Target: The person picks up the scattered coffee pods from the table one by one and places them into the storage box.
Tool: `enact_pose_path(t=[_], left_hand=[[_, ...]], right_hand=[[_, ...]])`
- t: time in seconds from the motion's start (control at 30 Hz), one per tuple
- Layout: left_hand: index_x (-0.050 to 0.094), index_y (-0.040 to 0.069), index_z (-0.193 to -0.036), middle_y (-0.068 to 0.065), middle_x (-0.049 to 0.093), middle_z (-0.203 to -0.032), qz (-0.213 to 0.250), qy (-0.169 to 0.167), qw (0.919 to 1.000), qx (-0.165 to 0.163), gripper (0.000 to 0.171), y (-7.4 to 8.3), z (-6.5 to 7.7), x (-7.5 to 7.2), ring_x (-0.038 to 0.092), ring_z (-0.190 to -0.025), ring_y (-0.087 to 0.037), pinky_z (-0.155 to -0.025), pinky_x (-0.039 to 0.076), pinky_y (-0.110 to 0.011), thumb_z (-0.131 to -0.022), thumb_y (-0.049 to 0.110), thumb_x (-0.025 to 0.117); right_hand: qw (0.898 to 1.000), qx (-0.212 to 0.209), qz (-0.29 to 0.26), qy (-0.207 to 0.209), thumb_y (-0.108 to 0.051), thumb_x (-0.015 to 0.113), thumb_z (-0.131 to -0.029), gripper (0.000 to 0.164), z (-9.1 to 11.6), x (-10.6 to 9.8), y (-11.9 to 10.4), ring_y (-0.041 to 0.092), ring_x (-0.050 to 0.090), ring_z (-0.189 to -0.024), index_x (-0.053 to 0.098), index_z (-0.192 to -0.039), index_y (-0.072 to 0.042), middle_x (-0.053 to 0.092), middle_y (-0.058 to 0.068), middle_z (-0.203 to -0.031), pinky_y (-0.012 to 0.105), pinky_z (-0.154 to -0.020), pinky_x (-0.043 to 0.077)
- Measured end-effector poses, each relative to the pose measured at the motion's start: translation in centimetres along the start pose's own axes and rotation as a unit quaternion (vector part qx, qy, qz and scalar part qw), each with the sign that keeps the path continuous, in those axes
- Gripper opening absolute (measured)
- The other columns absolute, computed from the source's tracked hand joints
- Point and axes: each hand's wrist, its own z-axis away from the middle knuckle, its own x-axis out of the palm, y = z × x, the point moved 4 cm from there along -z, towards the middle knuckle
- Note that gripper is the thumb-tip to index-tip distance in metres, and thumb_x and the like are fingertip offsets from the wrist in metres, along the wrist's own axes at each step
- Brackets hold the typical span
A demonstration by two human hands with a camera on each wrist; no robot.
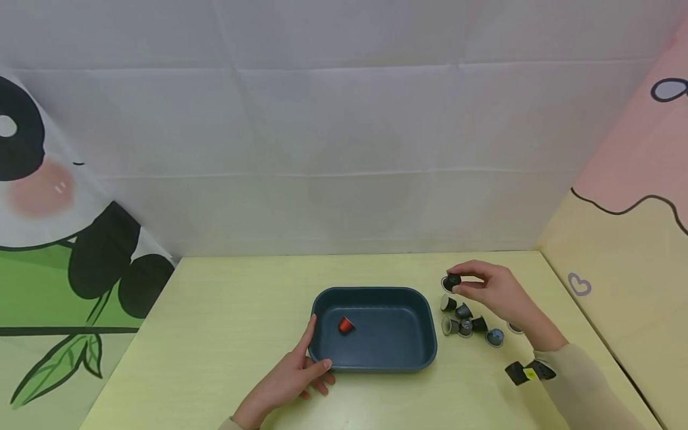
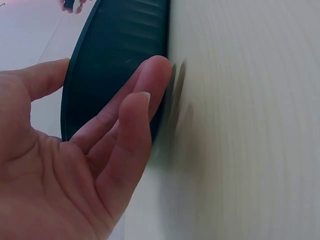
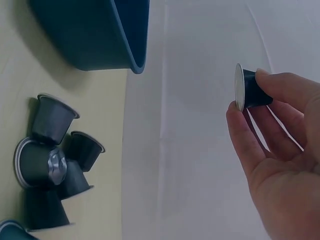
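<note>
My left hand rests against the near left corner of a dark blue rectangular tray, its fingers loosely spread. In the left wrist view, one digit touches the tray's rim and the other fingers lie along the outer wall. A single red coffee capsule lies inside the tray, towards the left. My right hand pinches a black coffee capsule between thumb and fingers, its pale lid facing left in the right wrist view. Just nearer on the table, several grey, black and blue capsules form a loose cluster.
Another capsule shows partly behind the right forearm. The pale yellow table meets a white cloth backdrop behind and printed panels at both sides. A black strap with a yellow mark sits at the right sleeve.
</note>
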Motion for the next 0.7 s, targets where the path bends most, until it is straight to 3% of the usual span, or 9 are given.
enact_pose_path(t=[0.33,0.7], left_hand=[[-0.014,0.034,-0.158,-0.009,0.074,-0.089,-0.009,0.001,1.0,-0.002,0.094,0.2,0.1,-0.1,0.072,-0.075,-0.029,-0.053,0.048,-0.038,-0.101,0.033,0.061],[-0.014,0.033,-0.158,-0.009,0.074,-0.089,-0.012,0.0,0.9999,-0.001,0.094,0.3,0.2,-0.1,0.072,-0.075,-0.03,-0.054,0.048,-0.038,-0.101,0.032,0.06]], right_hand=[[0.999,-0.008,-0.028,-0.018,-0.004,0.072,-0.092,0.032,-1.9,1.3,-0.6,0.033,0.067,-0.108,0.066,-0.123,0.001,0.062,0.019,-0.123,0.029,-0.082,0.055],[0.998,0.0,-0.042,-0.037,-0.009,0.074,-0.091,0.032,-4.3,3.1,-1.5,0.032,0.067,-0.109,0.068,-0.122,-0.004,0.063,0.015,-0.124,0.031,-0.083,0.055]])
